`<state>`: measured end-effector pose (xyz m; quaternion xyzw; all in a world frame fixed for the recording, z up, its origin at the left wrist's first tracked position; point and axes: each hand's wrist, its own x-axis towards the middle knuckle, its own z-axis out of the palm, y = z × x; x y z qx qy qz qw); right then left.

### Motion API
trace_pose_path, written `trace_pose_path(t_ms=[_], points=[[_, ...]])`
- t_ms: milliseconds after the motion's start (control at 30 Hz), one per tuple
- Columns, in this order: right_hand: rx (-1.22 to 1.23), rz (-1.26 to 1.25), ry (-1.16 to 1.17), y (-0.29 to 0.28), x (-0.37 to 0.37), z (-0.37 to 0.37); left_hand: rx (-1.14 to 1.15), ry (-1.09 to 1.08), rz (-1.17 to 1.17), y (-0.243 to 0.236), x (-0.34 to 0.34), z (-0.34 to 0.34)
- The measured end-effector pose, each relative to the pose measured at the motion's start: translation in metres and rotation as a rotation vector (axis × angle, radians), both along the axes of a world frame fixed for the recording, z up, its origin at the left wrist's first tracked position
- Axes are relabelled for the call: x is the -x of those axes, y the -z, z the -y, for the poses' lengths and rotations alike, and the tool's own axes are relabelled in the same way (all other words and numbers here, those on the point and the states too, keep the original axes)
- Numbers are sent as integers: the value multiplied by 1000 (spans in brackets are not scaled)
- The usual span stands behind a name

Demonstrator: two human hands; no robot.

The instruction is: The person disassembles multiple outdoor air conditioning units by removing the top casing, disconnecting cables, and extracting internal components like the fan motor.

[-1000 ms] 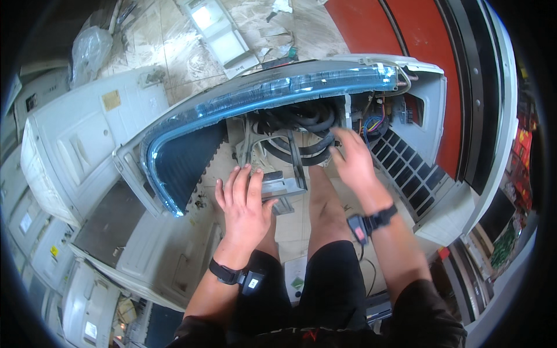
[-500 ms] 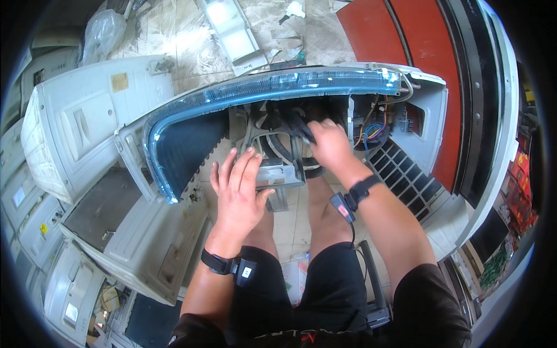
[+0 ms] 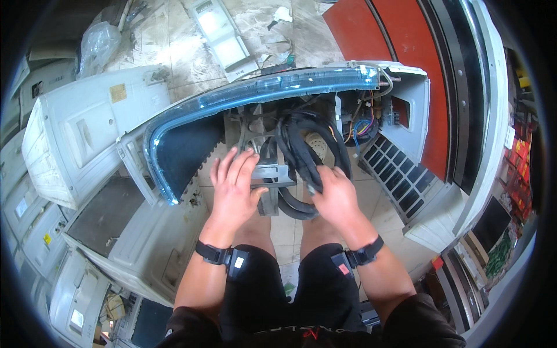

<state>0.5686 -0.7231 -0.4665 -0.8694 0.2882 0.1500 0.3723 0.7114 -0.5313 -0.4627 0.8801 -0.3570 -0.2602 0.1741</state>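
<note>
An opened air conditioner outdoor unit stands before me, its curved blue-finned coil [image 3: 232,94] forming the far and left sides. My right hand [image 3: 336,194] is closed around a looped black insulated hose [image 3: 301,136]. Most of the loop rises beyond my fist, and a lower curve hangs over the floor between my legs. Left of the hose, my left hand [image 3: 232,182] holds the end of a grey metal bracket [image 3: 272,173], fingers spread along its upper side and thumb at its lower edge. My left palm side is hidden.
Coloured wires [image 3: 364,127] sit in the unit's right compartment, near a black-and-white grille [image 3: 397,174]. White casing panels [image 3: 87,130] are stacked at the left. A red panel [image 3: 377,29] stands at the right; a white metal part [image 3: 217,32] lies on the dusty floor beyond.
My right hand has pulled the black hose toward me and up out of the unit's interior, so its loop now shows. My left hand stays at the bracket, which appears tilted differently.
</note>
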Motion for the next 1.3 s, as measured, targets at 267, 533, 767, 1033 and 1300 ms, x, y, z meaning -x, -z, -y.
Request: trace_pose_path(t_ms=[267,533,767,1033,1300], points=[[-19,-117,183,-61,38,-14,31,-18,-10,0,-11,-5],[-357,-209,824,-107,97,-22,49,-26,99,-1,-23,5],[-463,-158,1128,-120,163,-41,74,-38,291,-8,-63,30],[-285,-164,1043,-88,220,-30,1,78,284,-9,-82,37],[-40,-459,523,1,237,16,-70,100,243,-24,-87,48]])
